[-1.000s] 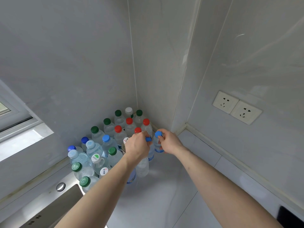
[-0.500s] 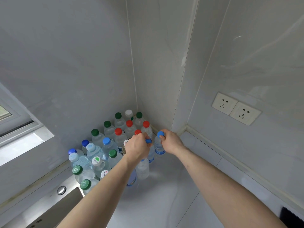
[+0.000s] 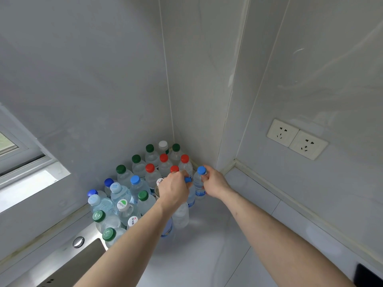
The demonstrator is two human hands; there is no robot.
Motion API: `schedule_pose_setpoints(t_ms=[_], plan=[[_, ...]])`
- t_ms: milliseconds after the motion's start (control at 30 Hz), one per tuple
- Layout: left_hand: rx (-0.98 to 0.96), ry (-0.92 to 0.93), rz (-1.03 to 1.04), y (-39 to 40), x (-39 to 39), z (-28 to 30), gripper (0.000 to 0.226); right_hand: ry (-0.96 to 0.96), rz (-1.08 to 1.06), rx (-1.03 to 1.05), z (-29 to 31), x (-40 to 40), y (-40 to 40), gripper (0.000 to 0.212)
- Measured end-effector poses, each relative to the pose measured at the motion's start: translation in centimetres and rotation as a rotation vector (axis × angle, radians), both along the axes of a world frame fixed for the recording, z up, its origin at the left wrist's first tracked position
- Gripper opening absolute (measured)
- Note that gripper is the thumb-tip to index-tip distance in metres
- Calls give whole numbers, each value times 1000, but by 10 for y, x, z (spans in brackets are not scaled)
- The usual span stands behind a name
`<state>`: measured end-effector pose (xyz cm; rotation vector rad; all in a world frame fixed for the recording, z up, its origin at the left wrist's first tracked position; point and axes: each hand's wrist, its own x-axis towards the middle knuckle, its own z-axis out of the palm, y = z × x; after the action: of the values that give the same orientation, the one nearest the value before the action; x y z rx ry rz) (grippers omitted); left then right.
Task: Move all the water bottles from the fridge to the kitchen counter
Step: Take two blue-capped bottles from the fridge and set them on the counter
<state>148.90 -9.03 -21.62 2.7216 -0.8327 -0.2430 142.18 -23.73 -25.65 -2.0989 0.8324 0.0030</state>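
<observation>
Right hand: my right hand grips a blue-capped water bottle at the neck, fingers curled just under the cap; the bottle is upright at the right-hand edge of the cluster, near the wall corner.
Left hand: my left hand is curled round the top of a second blue-capped bottle; only a sliver of its cap shows past my fingers.
Key relation: the two held bottles sit just beside each other, both with the long axis vertical, directly under their hands. I cannot tell whether either base touches the counter yet.
Where the bottles are: the cluster of water bottles, with green, red, blue and white caps, stands packed on the counter in the corner, running from the wall towards the sink.
Step in hand: I judge this to be the setting-down of two more bottles at the cluster's right front edge.
Next move: a straight release upward should suit, since red-capped bottles stand close behind my hands.
Risk: a sideways pull could knock a neighbour.
Nearby: wall sockets are well apart to the right.
</observation>
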Motion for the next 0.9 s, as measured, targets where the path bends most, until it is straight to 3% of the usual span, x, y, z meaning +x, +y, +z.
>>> schedule_pose_setpoints(t_ms=[200,433,667,900], plan=[[-69,-12,-55,20,-15,-3,37,-7,5,13,19,-24,8,67],[-305,-62,-116,86,-34,29,30,-311,-105,219,63,-105,59,50],[-369,-27,-281,124,-92,56,29,-230,-19,42,89,-203,104,51],[-375,63,-556,102,-155,69,30,-228,-207,-30,107,-296,114,53]])
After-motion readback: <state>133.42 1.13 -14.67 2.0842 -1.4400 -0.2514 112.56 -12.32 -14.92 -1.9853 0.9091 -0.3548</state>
